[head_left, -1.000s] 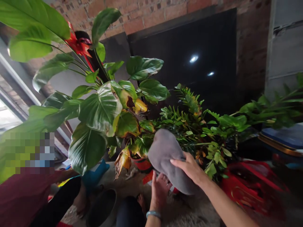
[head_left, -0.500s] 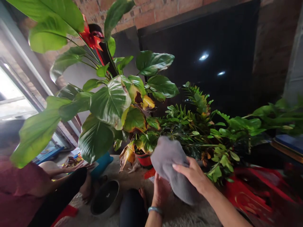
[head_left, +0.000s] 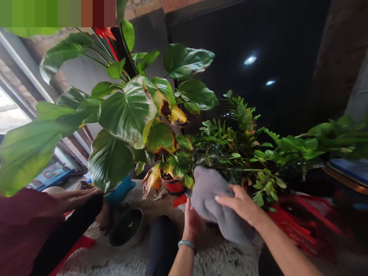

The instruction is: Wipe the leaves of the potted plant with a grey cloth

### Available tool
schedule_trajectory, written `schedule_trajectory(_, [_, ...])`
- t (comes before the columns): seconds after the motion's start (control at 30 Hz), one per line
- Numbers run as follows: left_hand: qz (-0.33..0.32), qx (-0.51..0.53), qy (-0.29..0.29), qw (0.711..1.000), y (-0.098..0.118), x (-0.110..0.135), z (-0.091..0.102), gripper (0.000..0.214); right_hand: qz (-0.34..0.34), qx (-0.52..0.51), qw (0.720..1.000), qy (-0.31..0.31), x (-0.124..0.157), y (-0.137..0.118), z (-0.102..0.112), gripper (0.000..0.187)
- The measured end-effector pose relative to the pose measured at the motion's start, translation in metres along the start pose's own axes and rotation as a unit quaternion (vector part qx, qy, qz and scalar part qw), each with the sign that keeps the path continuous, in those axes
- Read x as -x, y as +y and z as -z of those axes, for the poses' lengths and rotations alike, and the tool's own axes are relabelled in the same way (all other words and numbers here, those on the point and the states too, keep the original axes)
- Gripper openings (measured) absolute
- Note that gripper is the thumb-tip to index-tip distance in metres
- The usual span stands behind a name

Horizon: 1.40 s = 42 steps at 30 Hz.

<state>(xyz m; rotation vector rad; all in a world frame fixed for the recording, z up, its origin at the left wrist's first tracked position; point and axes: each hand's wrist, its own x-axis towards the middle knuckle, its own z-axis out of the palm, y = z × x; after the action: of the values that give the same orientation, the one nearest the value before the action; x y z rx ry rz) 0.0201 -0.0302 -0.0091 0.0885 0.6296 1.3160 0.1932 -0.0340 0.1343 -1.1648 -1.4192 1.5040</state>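
A soft grey cloth (head_left: 211, 191) hangs in folds in front of me. My right hand (head_left: 240, 201) grips its right side, the thumb lying across the front and the other fingers partly covered by fabric. Against the cloth's lower left edge is my left hand (head_left: 192, 224), wearing a pale bangle, its thumb upright and its fingers curled behind the cloth, mostly hidden. Just behind the cloth, a small red pot (head_left: 174, 186) holds a leafy plant, and a red-and-white piece (head_left: 180, 201) lies on the ground.
Big green leaves (head_left: 129, 111) rise at the left, some yellowed. Low plants (head_left: 230, 153) spread behind the cloth. A dark basin (head_left: 128, 228) stands left of my knee. A person in a maroon top (head_left: 25, 226) sits at far left. Red bags (head_left: 299, 226) lie at the right.
The cloth and both hands have shifted slightly; the cloth now sits a little further right. My view has tilted downward, so the plants appear higher. Both hands remain at the cloth.
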Motion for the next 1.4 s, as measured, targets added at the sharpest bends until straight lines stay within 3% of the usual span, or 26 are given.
schedule_trajectory(0.1, [-0.014,-0.020,0.005,1.000,0.001,-0.003,-0.007,0.052,0.052,-0.072,0.990,0.108,-0.022,-0.025,0.010,0.036])
schedule_trajectory(0.2, [-0.023,-0.050,0.005,0.998,0.004,-0.003,-0.012,0.053,0.006,-0.160,0.970,0.181,-0.028,-0.010,0.001,0.034])
schedule_trajectory(0.3, [-0.019,-0.070,-0.015,0.997,0.004,-0.002,-0.012,0.052,-0.105,-0.165,0.966,0.169,-0.003,0.032,-0.014,0.035])
schedule_trajectory(0.4, [-0.014,-0.056,-0.015,0.998,0.000,-0.003,-0.007,0.047,-0.147,-0.112,0.972,0.144,0.030,0.057,-0.014,0.035])
schedule_trajectory(0.47, [-0.022,-0.059,0.003,0.998,-0.003,-0.005,-0.003,0.041,-0.128,-0.118,0.973,0.150,0.036,0.049,-0.003,0.039])
schedule_trajectory(0.53, [-0.037,-0.075,0.044,0.995,-0.003,-0.007,-0.001,0.036,-0.067,-0.154,0.963,0.211,0.022,0.027,0.013,0.042])
schedule_trajectory(0.6, [-0.060,-0.082,0.107,0.989,0.000,-0.008,-0.001,0.030,0.005,-0.206,0.932,0.299,-0.005,0.004,0.027,0.042])
schedule_trajectory(0.67, [-0.099,-0.070,0.168,0.978,0.007,-0.008,-0.006,0.023,0.025,-0.268,0.906,0.328,-0.030,-0.008,0.033,0.039])
schedule_trajectory(0.77, [-0.169,-0.045,0.210,0.962,0.021,-0.012,-0.017,0.012,-0.039,-0.307,0.906,0.289,-0.039,0.012,0.024,0.031])
schedule_trajectory(0.9, [-0.201,-0.059,0.177,0.962,0.032,-0.023,-0.029,0.011,-0.176,-0.259,0.928,0.200,0.002,0.072,0.005,0.028])
schedule_trajectory(0.97, [-0.203,-0.062,0.153,0.965,0.033,-0.028,-0.032,0.014,-0.205,-0.261,0.928,0.168,0.023,0.085,0.008,0.032])
schedule_trajectory(1.07, [-0.209,-0.061,0.129,0.967,0.029,-0.033,-0.032,0.017,-0.180,-0.272,0.931,0.161,0.023,0.063,0.025,0.042])
schedule_trajectory(1.13, [-0.211,-0.066,0.115,0.968,0.025,-0.034,-0.030,0.020,-0.103,-0.294,0.929,0.201,0.003,0.031,0.034,0.048])
schedule_trajectory(1.23, [-0.201,-0.058,0.096,0.973,0.018,-0.033,-0.025,0.021,0.010,-0.340,0.901,0.269,-0.033,-0.008,0.031,0.048])
schedule_trajectory(1.3, [-0.188,-0.045,0.092,0.977,0.013,-0.031,-0.021,0.020,-0.013,-0.349,0.899,0.264,-0.044,-0.009,0.018,0.040])
schedule_trajectory(1.4, [-0.166,-0.049,0.087,0.981,0.007,-0.028,-0.018,0.022,-0.134,-0.307,0.921,0.200,-0.027,0.032,-0.004,0.031])
